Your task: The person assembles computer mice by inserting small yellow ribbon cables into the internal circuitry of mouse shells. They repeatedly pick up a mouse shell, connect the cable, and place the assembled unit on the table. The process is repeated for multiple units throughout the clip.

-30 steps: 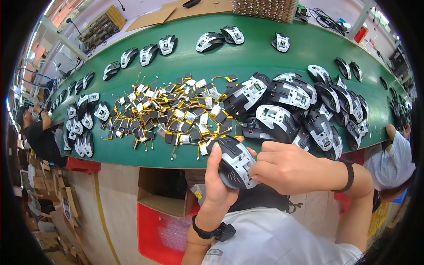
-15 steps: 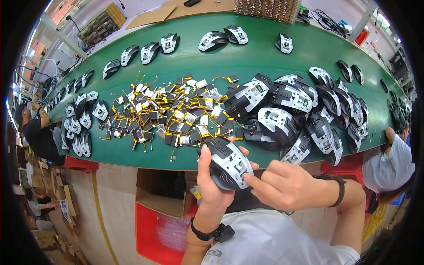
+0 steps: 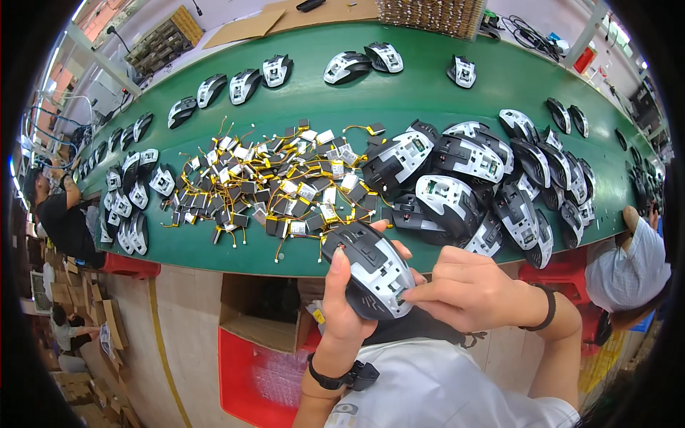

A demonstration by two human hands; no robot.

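My left hand (image 3: 342, 303) is wrapped round a black and silver computer mouse (image 3: 371, 265), holding it tilted at the near edge of the green bench. The mouse's cut-out silver face, with slots and a small opening, is turned up. At that opening, near the mouse's lower end, the thumb and forefinger of my right hand (image 3: 467, 289) are pinched together. Whatever lies between those fingertips is too small to make out. Just beyond, a heap of small battery packs (image 3: 278, 178) with thin wires and yellow tape lies beside a pile of similar mice (image 3: 457, 196).
More mice (image 3: 245, 87) stand spaced out along the far strip of the green bench (image 3: 421, 96), and a cluster (image 3: 130, 200) sits at its left. Under the bench are a cardboard box (image 3: 260, 314) and a red bin (image 3: 239, 378). Other people sit at both sides.
The held mouse has moved slightly right and down. My right fingers have come together in a pinch at its opening. The mice along the far strip have shifted a little right.
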